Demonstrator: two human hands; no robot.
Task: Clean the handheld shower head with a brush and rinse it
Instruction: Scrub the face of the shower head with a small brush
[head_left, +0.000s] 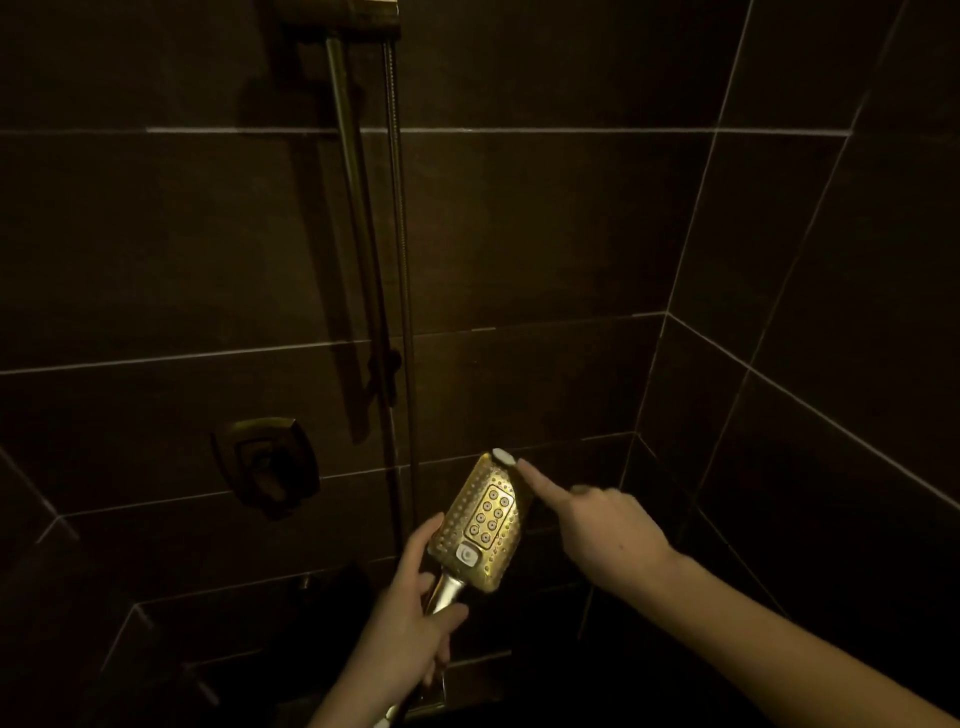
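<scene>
The left hand (410, 618) has its grip wrapped round the handle of the gold handheld shower head (480, 525), spray face up, low before the tiled wall (545, 223). The right hand (597, 530) holds nothing, its index finger (535, 480) touching the top corner. No brush shows; fetching it seems the next need, keeping the face tilted toward the light. Count: one shower head, eight central nozzles, one face button, one wall valve (267, 465).
</scene>
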